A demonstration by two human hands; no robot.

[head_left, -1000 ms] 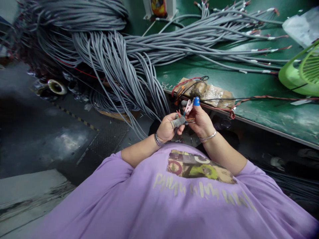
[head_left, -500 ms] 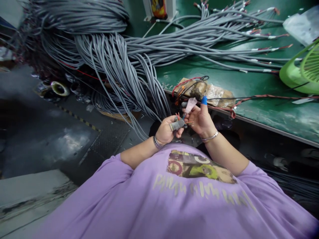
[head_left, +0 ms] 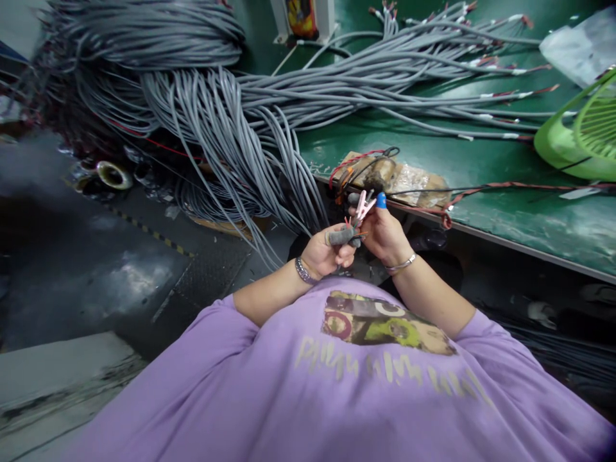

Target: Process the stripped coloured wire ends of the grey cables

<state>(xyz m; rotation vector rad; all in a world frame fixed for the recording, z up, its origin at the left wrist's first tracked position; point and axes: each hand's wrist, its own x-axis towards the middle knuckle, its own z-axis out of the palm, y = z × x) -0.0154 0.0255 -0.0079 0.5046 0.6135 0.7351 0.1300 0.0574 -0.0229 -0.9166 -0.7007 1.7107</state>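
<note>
Since half a second ago, the right thumb has come lower and closer to the fingers, and the pink tool [head_left: 361, 206] beside it now shows two handles spread in a V instead of one flat patch. The right hand [head_left: 386, 239] holds that tool lightly between curled fingers and thumb, its narrow end pointing down toward the wires; whether the thumb presses on a handle, I cannot tell. Held so loosely, it can probably be turned without being let go.

The left hand [head_left: 321, 251] is closed in a pinch around thin coloured wires [head_left: 362, 234], their ends poking out past the thumb in front of the person's chest. Gripping near the ends likely keeps the loose strands from swinging. A grey cover [head_left: 339, 237] seems to sheathe the left thumb and a blue cover [head_left: 381, 200] caps the right one, perhaps to spare the skin.

Beyond the hands, grey cables [head_left: 337, 96] lie across the green surface [head_left: 510, 215], stripped ends toward the right, while many loops hang over the near edge, presumably because they are too long to lie flat. A cardboard piece [head_left: 428, 186] sits at that edge, and a green fan [head_left: 553, 138] stands near the cable ends
</note>
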